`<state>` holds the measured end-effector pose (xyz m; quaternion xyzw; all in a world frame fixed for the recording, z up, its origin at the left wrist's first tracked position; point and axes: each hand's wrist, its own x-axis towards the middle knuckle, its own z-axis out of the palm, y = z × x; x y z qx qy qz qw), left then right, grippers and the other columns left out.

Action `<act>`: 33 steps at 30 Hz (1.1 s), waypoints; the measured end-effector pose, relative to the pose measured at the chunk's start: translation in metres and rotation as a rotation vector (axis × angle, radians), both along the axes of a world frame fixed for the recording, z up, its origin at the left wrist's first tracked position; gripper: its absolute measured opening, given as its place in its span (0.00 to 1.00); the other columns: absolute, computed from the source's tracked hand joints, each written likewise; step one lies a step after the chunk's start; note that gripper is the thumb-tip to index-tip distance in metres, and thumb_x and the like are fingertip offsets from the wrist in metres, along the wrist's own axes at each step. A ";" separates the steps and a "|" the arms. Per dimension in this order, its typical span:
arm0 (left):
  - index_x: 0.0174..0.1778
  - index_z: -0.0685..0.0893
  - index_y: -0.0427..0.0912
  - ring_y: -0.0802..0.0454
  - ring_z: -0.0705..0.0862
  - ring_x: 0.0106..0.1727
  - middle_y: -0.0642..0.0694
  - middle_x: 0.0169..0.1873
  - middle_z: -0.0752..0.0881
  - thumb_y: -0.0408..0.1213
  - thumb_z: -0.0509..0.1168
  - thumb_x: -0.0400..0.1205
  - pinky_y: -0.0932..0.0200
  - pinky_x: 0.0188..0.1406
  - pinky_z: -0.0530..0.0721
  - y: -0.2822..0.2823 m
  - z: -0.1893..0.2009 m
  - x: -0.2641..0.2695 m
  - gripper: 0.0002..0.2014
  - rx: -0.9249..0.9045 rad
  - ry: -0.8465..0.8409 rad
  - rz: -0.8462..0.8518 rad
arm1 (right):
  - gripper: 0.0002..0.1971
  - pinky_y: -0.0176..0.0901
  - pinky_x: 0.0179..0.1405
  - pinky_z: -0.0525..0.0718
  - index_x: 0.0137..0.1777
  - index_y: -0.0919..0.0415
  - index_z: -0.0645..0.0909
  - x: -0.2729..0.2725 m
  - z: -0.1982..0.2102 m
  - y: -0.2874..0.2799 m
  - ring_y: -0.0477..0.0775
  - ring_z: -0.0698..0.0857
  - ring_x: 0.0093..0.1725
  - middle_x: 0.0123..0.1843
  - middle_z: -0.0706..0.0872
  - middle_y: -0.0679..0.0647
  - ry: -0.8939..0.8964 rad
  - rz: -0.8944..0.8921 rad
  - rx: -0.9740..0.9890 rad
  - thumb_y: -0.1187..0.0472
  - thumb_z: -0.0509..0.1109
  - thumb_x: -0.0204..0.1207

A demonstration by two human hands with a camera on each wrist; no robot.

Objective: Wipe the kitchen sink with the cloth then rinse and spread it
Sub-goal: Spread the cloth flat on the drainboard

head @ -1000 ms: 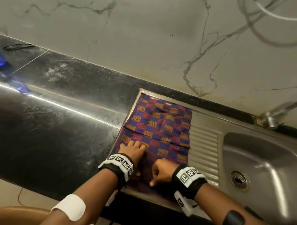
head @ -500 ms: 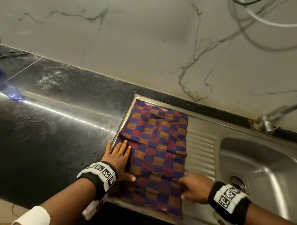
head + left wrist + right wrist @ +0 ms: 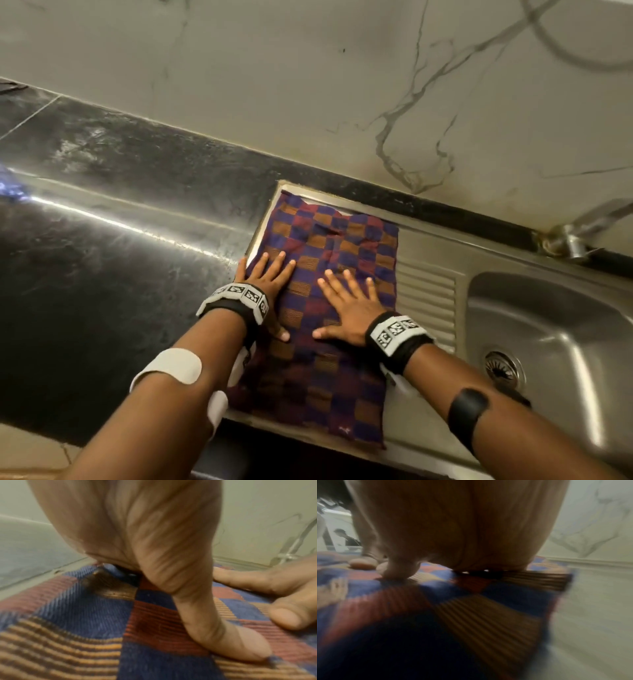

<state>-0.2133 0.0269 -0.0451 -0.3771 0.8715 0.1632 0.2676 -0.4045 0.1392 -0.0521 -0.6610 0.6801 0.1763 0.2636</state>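
Beside the sink basin (image 3: 561, 329), your flat left hand (image 3: 270, 277) and right hand (image 3: 349, 308) grasp nothing; sliding them could rebunch the cloth (image 3: 329, 377).

My hands (image 3: 308, 301) lie side by side on the cloth (image 3: 329, 370), left of the sink (image 3: 548, 325), tabletop (image 3: 102, 274) further left.

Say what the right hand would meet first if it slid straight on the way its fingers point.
Probably only more cloth: the right hand lies flat on it, fingers aimed at the far edge. Beyond lie the sink's back rim and the wall.
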 end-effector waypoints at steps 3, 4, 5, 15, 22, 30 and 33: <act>0.79 0.25 0.58 0.44 0.27 0.81 0.50 0.80 0.26 0.75 0.73 0.48 0.27 0.74 0.27 -0.005 -0.001 0.000 0.76 0.025 -0.010 -0.010 | 0.53 0.69 0.78 0.32 0.81 0.40 0.29 -0.035 0.000 0.016 0.56 0.29 0.82 0.77 0.22 0.39 0.054 -0.042 -0.010 0.17 0.37 0.58; 0.79 0.25 0.58 0.44 0.27 0.81 0.49 0.80 0.26 0.76 0.72 0.48 0.27 0.73 0.26 -0.006 -0.002 0.000 0.76 0.021 -0.017 -0.017 | 0.51 0.68 0.79 0.32 0.81 0.39 0.29 -0.043 0.000 0.022 0.56 0.29 0.83 0.76 0.22 0.40 0.065 -0.055 -0.011 0.18 0.33 0.57; 0.78 0.24 0.59 0.44 0.27 0.81 0.49 0.80 0.26 0.77 0.72 0.48 0.27 0.71 0.24 -0.007 -0.003 -0.001 0.76 0.013 -0.022 -0.022 | 0.50 0.67 0.79 0.32 0.80 0.39 0.28 -0.049 0.000 0.028 0.56 0.29 0.83 0.76 0.22 0.40 0.069 -0.076 -0.012 0.19 0.31 0.57; 0.82 0.32 0.56 0.43 0.32 0.83 0.46 0.82 0.31 0.79 0.54 0.67 0.33 0.71 0.22 -0.020 0.021 -0.021 0.56 0.004 0.003 0.038 | 0.44 0.59 0.80 0.33 0.84 0.49 0.32 -0.079 0.032 0.024 0.60 0.32 0.83 0.84 0.29 0.54 0.081 -0.294 -0.016 0.28 0.47 0.77; 0.84 0.45 0.49 0.39 0.40 0.84 0.43 0.85 0.43 0.48 0.54 0.84 0.37 0.82 0.42 -0.062 0.035 -0.102 0.35 -0.090 0.227 0.068 | 0.38 0.61 0.82 0.41 0.85 0.50 0.38 -0.037 0.047 -0.083 0.60 0.39 0.85 0.86 0.36 0.54 -0.037 -0.319 -0.232 0.39 0.53 0.83; 0.81 0.33 0.63 0.43 0.29 0.82 0.51 0.81 0.29 0.68 0.44 0.81 0.40 0.79 0.29 -0.081 -0.016 -0.086 0.37 -0.010 0.110 0.128 | 0.39 0.76 0.75 0.33 0.82 0.36 0.34 -0.050 -0.002 -0.100 0.55 0.31 0.83 0.83 0.28 0.40 -0.009 -0.264 -0.002 0.29 0.49 0.77; 0.80 0.31 0.64 0.49 0.29 0.82 0.54 0.80 0.28 0.76 0.48 0.73 0.33 0.76 0.26 -0.093 -0.014 -0.085 0.46 -0.013 0.079 0.143 | 0.42 0.72 0.78 0.34 0.82 0.38 0.32 -0.081 -0.003 -0.093 0.53 0.31 0.83 0.82 0.27 0.39 0.015 -0.364 -0.007 0.26 0.48 0.75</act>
